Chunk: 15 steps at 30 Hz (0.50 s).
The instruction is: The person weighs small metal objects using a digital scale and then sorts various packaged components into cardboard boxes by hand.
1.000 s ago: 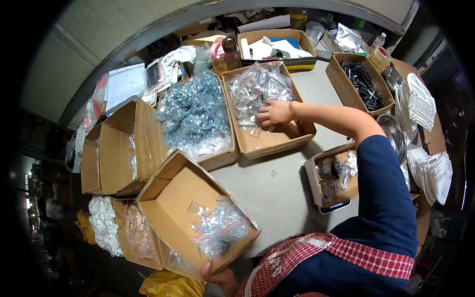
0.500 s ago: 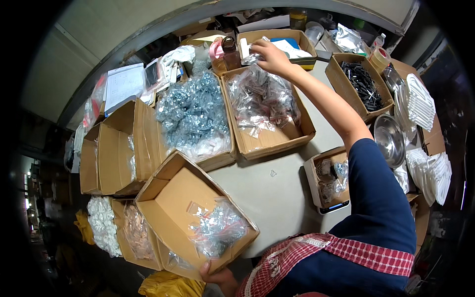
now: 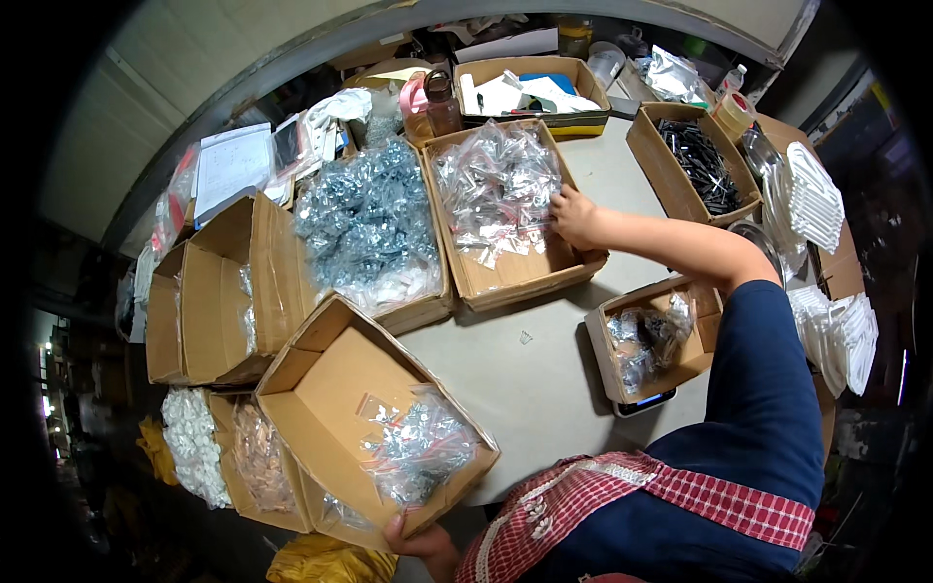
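My left hand grips the near edge of a tilted cardboard box, its thumb over the rim. Small clear zip bags of shiny metal parts lie in that box's lower right part. My right hand is at the right side of an open cardboard box in the middle, fingers curled inward beside the clear plastic bags heaped there. Whatever its fingertips hold is hidden. A wider box of bluish bagged parts stands left of it.
A small carton of bags rests on a flat device under my right arm. Farther back are a box of black parts, a tray of papers and a brown bottle. White hangers are stacked at the right.
My right hand has come back from near the far tray to the middle box's right side. Bags in that box lie more spread out and higher. My left hand keeps its grip.
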Available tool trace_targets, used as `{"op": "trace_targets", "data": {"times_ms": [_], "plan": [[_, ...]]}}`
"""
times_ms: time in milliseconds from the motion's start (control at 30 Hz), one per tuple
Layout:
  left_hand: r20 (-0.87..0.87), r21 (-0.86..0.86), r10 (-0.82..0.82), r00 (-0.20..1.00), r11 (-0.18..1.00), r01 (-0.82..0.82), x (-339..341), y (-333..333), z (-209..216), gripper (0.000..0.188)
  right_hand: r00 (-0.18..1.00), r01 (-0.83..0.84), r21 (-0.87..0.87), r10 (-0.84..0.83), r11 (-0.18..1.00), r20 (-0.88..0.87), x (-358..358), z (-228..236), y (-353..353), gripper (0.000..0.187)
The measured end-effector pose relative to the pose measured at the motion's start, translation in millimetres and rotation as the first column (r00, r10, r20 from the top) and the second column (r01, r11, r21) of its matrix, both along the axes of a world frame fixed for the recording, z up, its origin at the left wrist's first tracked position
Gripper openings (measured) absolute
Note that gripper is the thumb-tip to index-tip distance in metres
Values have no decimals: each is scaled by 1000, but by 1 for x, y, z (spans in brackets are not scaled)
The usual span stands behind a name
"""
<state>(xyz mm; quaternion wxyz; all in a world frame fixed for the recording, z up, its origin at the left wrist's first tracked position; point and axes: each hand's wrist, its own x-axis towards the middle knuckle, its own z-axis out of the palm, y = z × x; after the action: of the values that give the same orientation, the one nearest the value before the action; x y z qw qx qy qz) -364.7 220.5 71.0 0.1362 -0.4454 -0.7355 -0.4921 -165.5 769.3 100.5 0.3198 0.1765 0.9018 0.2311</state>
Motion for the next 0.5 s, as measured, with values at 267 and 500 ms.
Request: {"op": "trace_targets", "data": {"times_ms": [267,500], "plan": [[244,23,45,969,998,-52,-8,-15,-21,42,968,-241,-187,223,952,-114,-26,-29,19,18],[-185,-202,186,965,954,-222,8,-3,-3,41,468,70,-219,-226,973,-854,-15,53,86,21]]}}
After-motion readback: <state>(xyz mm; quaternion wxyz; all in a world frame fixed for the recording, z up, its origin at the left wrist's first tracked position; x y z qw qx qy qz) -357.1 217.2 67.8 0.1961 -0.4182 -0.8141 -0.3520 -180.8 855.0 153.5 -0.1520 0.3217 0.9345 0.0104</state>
